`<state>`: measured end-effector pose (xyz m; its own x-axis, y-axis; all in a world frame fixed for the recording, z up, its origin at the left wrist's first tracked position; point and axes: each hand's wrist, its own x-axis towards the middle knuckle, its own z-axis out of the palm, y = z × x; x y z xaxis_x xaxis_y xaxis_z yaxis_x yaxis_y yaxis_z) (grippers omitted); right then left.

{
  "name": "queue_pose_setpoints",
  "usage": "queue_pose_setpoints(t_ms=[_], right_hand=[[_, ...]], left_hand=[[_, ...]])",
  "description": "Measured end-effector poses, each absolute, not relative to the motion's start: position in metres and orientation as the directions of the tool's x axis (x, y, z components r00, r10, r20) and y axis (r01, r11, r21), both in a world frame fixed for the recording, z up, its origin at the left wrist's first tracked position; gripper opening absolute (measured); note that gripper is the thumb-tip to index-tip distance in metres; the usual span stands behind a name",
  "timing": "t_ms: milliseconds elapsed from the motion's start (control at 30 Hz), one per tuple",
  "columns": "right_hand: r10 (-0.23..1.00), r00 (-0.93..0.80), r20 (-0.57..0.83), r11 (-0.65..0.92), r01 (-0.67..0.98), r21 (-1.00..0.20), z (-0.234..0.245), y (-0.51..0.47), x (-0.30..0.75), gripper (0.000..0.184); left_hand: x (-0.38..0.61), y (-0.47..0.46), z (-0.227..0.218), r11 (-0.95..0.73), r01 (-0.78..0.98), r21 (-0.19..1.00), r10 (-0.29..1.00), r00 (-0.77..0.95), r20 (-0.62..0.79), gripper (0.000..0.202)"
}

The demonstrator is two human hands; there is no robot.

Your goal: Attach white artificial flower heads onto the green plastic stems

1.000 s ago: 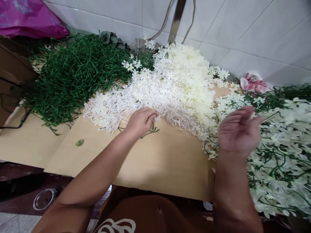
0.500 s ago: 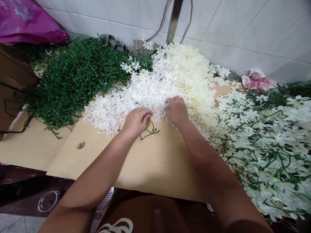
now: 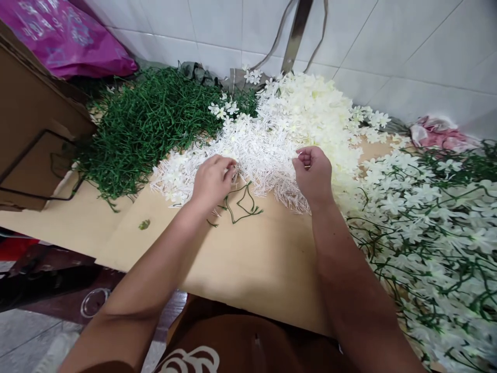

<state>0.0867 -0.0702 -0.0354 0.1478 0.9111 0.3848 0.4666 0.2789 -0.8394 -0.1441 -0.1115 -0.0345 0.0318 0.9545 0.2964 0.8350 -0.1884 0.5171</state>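
My left hand is closed, pinching a thin green plastic stem that trails onto the tan board. My right hand is closed in a loose pinch at the edge of the heap of white plastic stamen pieces; what its fingers hold is too small to name. Behind that heap lies a pile of cream fabric petals. Both hands hover close together over the near edge of the white heap.
A mound of loose green stems fills the back left. Finished white flower sprigs cover the right side. A brown cardboard box, a purple bag, a pink bag and a white tiled wall surround the board.
My right hand swung from the flower sprigs on the right to the white heap and pinched shut there. My left hand lifted slightly, drawing more green stem out.
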Motion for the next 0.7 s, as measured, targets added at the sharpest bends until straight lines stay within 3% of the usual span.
queue_pose_setpoints(t_ms=[133, 233, 333, 433, 500, 600, 700], right_hand=[[0.93, 0.104, 0.353, 0.293, 0.372, -0.881, -0.037, -0.079, 0.081, 0.004], [0.93, 0.135, 0.341, 0.286, 0.314, -0.905, -0.035, -0.085, 0.082, 0.003], [0.96, 0.091, 0.265, 0.244, 0.191, -0.951, -0.032, -0.089, 0.081, 0.005], [0.979, 0.04, 0.198, 0.196, 0.057, -0.979, -0.031, -0.091, 0.077, 0.01], [0.988, 0.004, 0.152, 0.152, -0.036, -0.988, -0.032, -0.092, 0.071, 0.017], [0.997, -0.062, 0.043, 0.031, -0.183, -0.983, -0.036, -0.095, 0.062, 0.028], [0.989, -0.113, -0.1, -0.134, -0.357, -0.924, -0.041, -0.099, 0.053, 0.038]], left_hand=[[-0.147, -0.087, -0.032, -0.12, 0.932, 0.343, 0.953, 0.011, 0.304, 0.022], [-0.146, -0.072, -0.033, -0.086, 0.945, 0.315, 0.962, -0.003, 0.272, 0.012], [-0.148, -0.065, -0.027, -0.079, 0.912, 0.403, 0.948, -0.056, 0.314, 0.007], [-0.153, -0.065, -0.016, -0.093, 0.805, 0.586, 0.921, -0.155, 0.359, 0.003], [-0.152, -0.07, -0.007, -0.114, 0.645, 0.756, 0.926, -0.207, 0.317, 0.006], [-0.141, -0.085, 0.002, -0.077, 0.232, 0.97, 0.979, -0.168, 0.118, 0.012], [-0.125, -0.106, 0.004, 0.124, -0.188, 0.974, 0.991, -0.024, -0.131, 0.017]])
